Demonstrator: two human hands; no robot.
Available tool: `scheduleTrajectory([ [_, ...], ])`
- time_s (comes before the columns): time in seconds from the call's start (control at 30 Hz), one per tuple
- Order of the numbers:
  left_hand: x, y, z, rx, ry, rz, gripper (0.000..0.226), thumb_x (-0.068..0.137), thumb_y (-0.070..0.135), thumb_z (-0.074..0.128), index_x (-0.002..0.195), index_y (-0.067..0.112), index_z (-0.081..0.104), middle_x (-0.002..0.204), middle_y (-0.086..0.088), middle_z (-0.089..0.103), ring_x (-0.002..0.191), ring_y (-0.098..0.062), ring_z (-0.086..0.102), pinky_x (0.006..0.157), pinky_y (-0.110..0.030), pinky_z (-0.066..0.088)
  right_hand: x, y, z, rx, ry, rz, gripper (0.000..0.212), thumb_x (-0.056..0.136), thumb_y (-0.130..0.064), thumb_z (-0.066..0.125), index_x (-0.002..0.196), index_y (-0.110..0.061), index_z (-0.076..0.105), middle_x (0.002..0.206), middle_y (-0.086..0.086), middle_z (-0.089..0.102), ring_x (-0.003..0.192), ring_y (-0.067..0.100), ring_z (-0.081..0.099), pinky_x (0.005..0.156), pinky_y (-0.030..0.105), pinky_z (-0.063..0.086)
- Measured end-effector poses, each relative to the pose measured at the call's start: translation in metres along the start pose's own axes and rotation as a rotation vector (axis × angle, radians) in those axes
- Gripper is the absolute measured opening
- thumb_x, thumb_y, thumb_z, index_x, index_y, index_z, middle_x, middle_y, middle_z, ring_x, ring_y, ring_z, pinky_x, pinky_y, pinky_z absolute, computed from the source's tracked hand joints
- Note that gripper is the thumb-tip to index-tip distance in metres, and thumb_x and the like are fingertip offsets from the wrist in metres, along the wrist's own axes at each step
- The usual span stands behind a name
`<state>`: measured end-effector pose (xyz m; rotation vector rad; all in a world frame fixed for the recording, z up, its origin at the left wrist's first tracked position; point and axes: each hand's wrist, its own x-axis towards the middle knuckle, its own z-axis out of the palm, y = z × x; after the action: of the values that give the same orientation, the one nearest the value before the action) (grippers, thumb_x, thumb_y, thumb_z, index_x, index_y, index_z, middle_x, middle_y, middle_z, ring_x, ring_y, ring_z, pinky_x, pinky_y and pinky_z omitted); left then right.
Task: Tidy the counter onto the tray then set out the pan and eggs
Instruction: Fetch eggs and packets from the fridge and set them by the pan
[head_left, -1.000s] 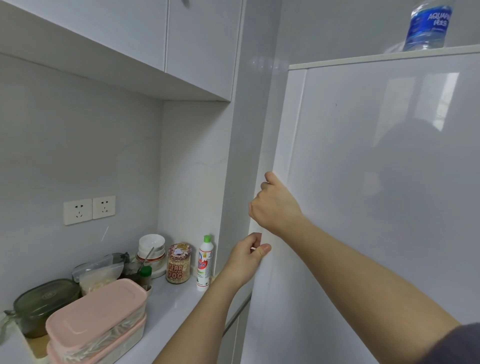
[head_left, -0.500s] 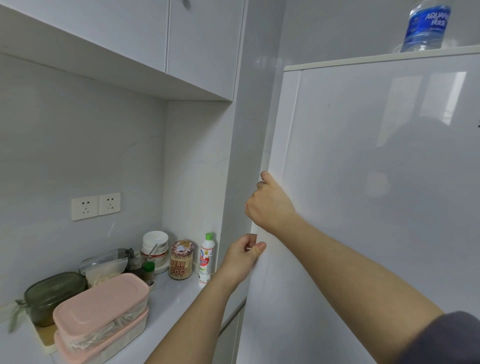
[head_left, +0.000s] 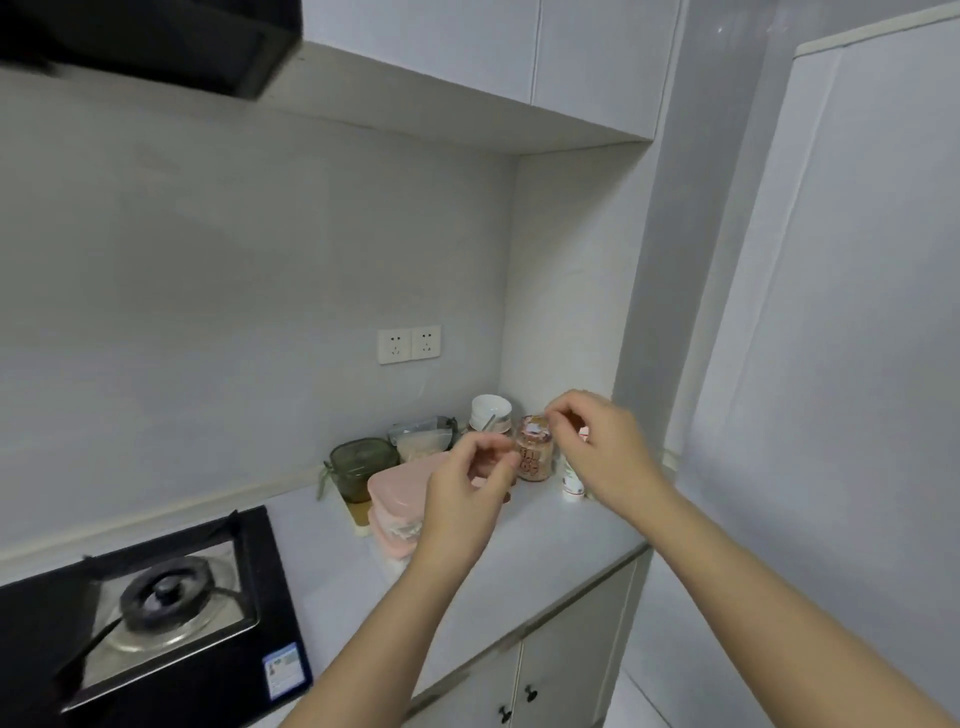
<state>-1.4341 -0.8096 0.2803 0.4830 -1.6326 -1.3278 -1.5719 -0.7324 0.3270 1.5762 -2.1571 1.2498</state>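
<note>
Both hands are up over the counter, frame blurry. The left hand has loosely curled fingers with nothing in them, in front of the stacked pink boxes. The right hand has bent fingertips by the top of the jar; can't tell if it is pinching anything. It covers the top of the white bottle. All the clutter is in the counter's back right corner, including the green container, bag and bowls. The stove is at the left end.

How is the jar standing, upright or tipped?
Upright: the jar stands on its base on the counter, lid uppermost.
</note>
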Motion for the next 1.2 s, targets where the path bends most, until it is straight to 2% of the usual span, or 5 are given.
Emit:
scheduleTrajectory([
  [0.17,-0.068,0.018,-0.108,0.083,0.171,-0.009,0.017,0.089,0.005,0.063,0.088,0.021,0.066,0.085,-0.005,0.067,0.079,-0.023,0.064,0.066,-0.028,0.055,-0.061,-0.090,0.061,0.506,-0.059,0.064,0.019,0.092,-0.009,0.055,0.089,-0.025,0.065,0.082,-0.006,0.067,0.082,0.018,0.062,0.077,0.030,0.050],
  [0.43,-0.188,0.076,-0.281,0.219,0.471,0.050,0.015,0.092,0.006,0.058,0.089,0.019,0.065,0.076,-0.002,0.068,0.071,-0.014,0.064,0.064,-0.022,0.053,-0.146,-0.261,0.148,0.833,-0.217,0.035,0.017,0.095,-0.008,0.053,0.092,-0.022,0.064,0.079,-0.006,0.068,0.073,0.009,0.064,0.070,0.018,0.051],
  [0.63,-0.311,0.118,-0.433,0.335,0.668,0.008,0.014,0.092,0.007,0.057,0.090,0.020,0.065,0.078,-0.001,0.068,0.072,-0.015,0.064,0.069,-0.028,0.056,-0.234,-0.417,0.229,0.967,-0.443,0.004,0.017,0.095,-0.007,0.053,0.096,-0.019,0.065,0.082,-0.003,0.068,0.075,0.008,0.065,0.071,0.020,0.054],
  [0.8,-0.413,0.149,-0.555,0.401,0.930,-0.029,0.016,0.092,0.007,0.058,0.086,0.021,0.065,0.075,-0.002,0.068,0.070,-0.017,0.063,0.064,-0.023,0.053,-0.304,-0.548,0.294,1.046,-0.684,-0.043,0.017,0.094,-0.005,0.052,0.095,-0.016,0.065,0.080,-0.002,0.067,0.072,0.007,0.063,0.070,0.018,0.051],
  [1.2,-0.511,0.149,-0.724,0.513,1.238,-0.168,0.014,0.091,0.011,0.060,0.086,0.023,0.066,0.079,0.000,0.067,0.073,-0.017,0.065,0.071,-0.033,0.056,-0.370,-0.703,0.433,1.001,-1.029,-0.150,0.017,0.093,-0.008,0.052,0.093,-0.021,0.064,0.083,-0.004,0.067,0.072,0.006,0.062,0.069,0.016,0.050],
])
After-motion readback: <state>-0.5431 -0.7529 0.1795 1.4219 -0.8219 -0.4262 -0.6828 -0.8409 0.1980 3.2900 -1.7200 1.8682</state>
